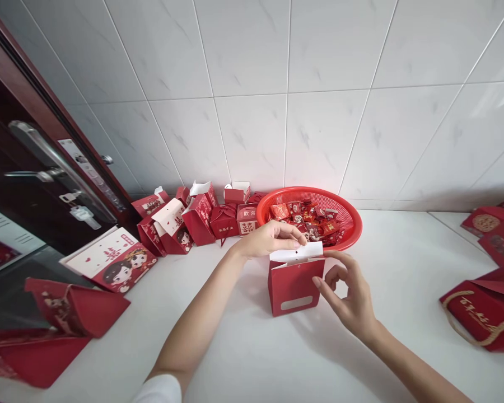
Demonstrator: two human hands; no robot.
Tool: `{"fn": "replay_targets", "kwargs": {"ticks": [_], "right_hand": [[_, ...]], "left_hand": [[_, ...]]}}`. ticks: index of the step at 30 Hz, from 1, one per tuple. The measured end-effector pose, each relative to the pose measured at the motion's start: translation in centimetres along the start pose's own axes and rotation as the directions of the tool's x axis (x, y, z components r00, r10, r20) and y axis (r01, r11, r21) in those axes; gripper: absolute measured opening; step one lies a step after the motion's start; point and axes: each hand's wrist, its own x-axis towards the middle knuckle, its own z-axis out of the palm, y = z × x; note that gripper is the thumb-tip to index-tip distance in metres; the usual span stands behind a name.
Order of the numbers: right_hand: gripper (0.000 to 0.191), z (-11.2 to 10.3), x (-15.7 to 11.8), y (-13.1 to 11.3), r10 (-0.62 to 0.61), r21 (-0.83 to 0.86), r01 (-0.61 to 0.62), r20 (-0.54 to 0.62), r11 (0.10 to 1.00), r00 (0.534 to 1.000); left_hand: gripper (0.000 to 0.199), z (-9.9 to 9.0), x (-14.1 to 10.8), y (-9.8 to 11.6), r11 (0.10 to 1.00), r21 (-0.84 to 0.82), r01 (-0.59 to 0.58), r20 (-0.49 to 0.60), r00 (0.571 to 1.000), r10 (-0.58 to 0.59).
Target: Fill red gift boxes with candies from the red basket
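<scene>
An upright red gift box [294, 285] stands on the white tabletop, its plain face with a pale oblong window towards me. Its top flaps, white inside, stick up, and one white flap [313, 249] has a small hole. My left hand [273, 238] reaches over the top, closed, with the thumb on that white flap; some of its fingertips are hidden behind it. At the box's right side, my right hand [350, 294] has its index fingertip at the flap's corner and its thumb on the front edge, the other fingers curled. Inside the box I cannot see.
Behind the box, a red plastic basket [353, 224] holds many small red-wrapped sweets [308, 218]. Several red boxes [201, 221] line the wall to the left. A printed box [120, 263] lies nearer. A rope-handled box [483, 313] stands right. White tiles [252, 134] rise behind; a door handle [54, 151] is far left.
</scene>
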Motion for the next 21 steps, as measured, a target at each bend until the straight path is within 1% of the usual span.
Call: {"fn": "replay_targets", "kwargs": {"ticks": [2, 4, 6, 9, 11, 13, 16, 18, 21], "right_hand": [[0.04, -0.3, 0.7, -0.2, -0.137, -0.068, 0.138, 0.026, 0.988, 0.99], [0.042, -0.7, 1.3, -0.3, -0.225, -0.123, 0.235, 0.089, 0.964, 0.97], [0.044, -1.0, 1.7, -0.4, -0.268, -0.154, 0.291, 0.155, 0.944, 0.951], [0.043, -1.5, 2.4, -0.4, -0.306, -0.168, 0.351, 0.245, 0.921, 0.92], [0.038, -1.8, 2.9, -0.5, -0.349, -0.18, 0.404, 0.27, 0.897, 0.897], [0.033, -2.0, 3.3, -0.4, -0.402, -0.202, 0.46, 0.268, 0.865, 0.875], [0.026, -2.0, 3.7, -0.3, -0.441, -0.222, 0.498, 0.261, 0.838, 0.859], [0.021, -2.0, 4.0, -0.3, -0.452, -0.226, 0.507, 0.256, 0.832, 0.855], [0.015, -2.1, 4.5, -0.4, -0.497, -0.226, 0.55, 0.255, 0.804, 0.83]], "left_hand": [[0.015, -0.2, -0.1, -0.3, 0.999, -0.038, 0.024, 0.041, 0.999, -0.022], [0.014, -0.3, -0.2, -0.7, 0.998, -0.05, 0.049, 0.079, 0.996, -0.045], [0.013, -0.4, -0.1, -1.0, 0.998, -0.023, 0.059, 0.101, 0.993, -0.056], [0.015, -0.4, -0.1, -1.1, 0.999, 0.043, 0.033, 0.108, 0.993, -0.037], [0.017, -0.3, -0.4, -0.7, 0.995, 0.098, 0.01, 0.075, 0.997, -0.017], [0.023, -0.1, -1.0, 0.0, 0.983, 0.184, 0.004, 0.015, 1.0, -0.007], [0.036, 0.5, -2.4, 1.4, 0.936, 0.352, 0.022, -0.053, 0.999, -0.003], [0.039, 1.1, -3.2, 2.1, 0.887, 0.459, 0.038, -0.109, 0.994, 0.014], [0.041, 1.8, -3.7, 2.6, 0.844, 0.528, 0.095, -0.175, 0.985, -0.001]]}}
